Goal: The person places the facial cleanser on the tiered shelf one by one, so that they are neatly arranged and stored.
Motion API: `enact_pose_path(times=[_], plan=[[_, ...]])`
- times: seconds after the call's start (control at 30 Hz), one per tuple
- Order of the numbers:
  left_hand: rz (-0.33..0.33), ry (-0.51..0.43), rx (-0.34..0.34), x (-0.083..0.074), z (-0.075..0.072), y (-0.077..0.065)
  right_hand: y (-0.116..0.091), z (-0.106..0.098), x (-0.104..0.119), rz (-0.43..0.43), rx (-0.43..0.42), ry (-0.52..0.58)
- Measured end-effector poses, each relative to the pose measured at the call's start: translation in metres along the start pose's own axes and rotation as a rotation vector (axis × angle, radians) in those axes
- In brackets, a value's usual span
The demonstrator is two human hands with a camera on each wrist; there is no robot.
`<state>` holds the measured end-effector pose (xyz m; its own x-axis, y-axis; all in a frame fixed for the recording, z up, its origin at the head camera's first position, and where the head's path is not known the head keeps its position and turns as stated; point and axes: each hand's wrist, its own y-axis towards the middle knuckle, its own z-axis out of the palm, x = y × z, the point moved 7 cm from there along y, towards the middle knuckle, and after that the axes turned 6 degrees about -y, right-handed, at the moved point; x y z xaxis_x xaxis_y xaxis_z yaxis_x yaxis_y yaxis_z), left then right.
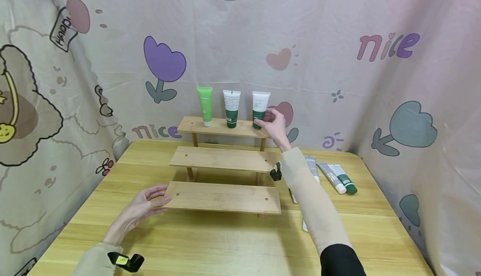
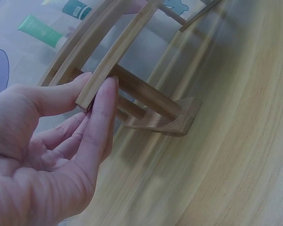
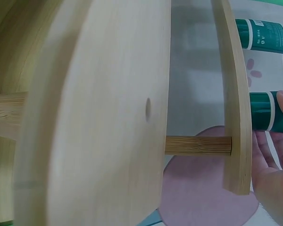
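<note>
A three-tier wooden display rack (image 1: 225,196) stands on the table. My left hand (image 1: 144,203) pinches the left end of its lowest shelf between thumb and fingers, as the left wrist view shows closely. At the right end of the top shelf (image 1: 221,131), my right hand (image 1: 276,123) grips a white and dark green squeeze tube (image 1: 260,102) that stands upright on its cap. Left of it on the same shelf are another white and green tube (image 1: 231,105) and a bright green tube (image 1: 205,105), both upright.
Right of the rack, several tubes lie on the wooden table (image 1: 225,246), among them a grey tube (image 1: 332,178) and a white and green one (image 1: 343,180). My right forearm partly covers others. A printed cloth (image 1: 315,59) hangs behind and at both sides.
</note>
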<state>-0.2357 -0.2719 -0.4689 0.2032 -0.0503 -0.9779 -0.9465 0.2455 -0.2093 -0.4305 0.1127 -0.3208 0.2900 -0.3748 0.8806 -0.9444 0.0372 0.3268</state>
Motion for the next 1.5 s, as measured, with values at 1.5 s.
enact_pose_path(times=[1.5], plan=[[0.013,0.0,0.011,0.0014,-0.0002,-0.0001,0.0001,0.0032,-0.0044,0.024,0.039,-0.025]])
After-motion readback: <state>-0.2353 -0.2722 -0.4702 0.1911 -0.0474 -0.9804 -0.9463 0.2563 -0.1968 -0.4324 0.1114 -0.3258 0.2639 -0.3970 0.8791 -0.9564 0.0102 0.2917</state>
